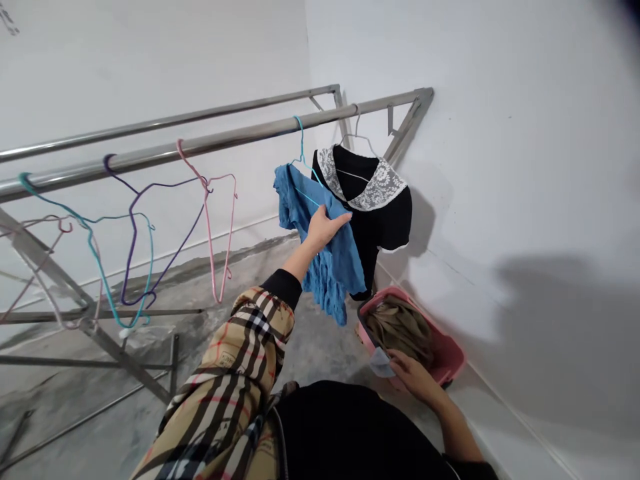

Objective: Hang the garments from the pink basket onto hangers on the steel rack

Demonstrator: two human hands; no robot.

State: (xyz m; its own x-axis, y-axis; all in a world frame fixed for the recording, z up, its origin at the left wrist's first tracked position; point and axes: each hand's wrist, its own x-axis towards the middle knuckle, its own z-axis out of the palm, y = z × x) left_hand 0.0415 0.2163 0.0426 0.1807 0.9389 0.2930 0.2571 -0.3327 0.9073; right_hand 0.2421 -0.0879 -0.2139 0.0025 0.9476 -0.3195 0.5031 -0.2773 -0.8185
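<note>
My left hand (324,227) is raised and grips a blue garment (330,257) that hangs on a light blue hanger (301,148) from the metal rail (200,143). Right beside it a black top with a white lace collar (383,207) hangs on a silver hanger. My right hand (413,377) is low, resting on the near rim of a pink basket (450,357) and touching a pale cloth (381,363) at its edge. Brown-beige laundry (400,327) fills the basket.
Empty teal (95,257), purple (133,247) and pink hangers (220,233) hang along the rail to the left. A second rail (165,122) runs behind. The rack's slanted legs (85,320) stand on the grey concrete floor. White walls close the corner at right.
</note>
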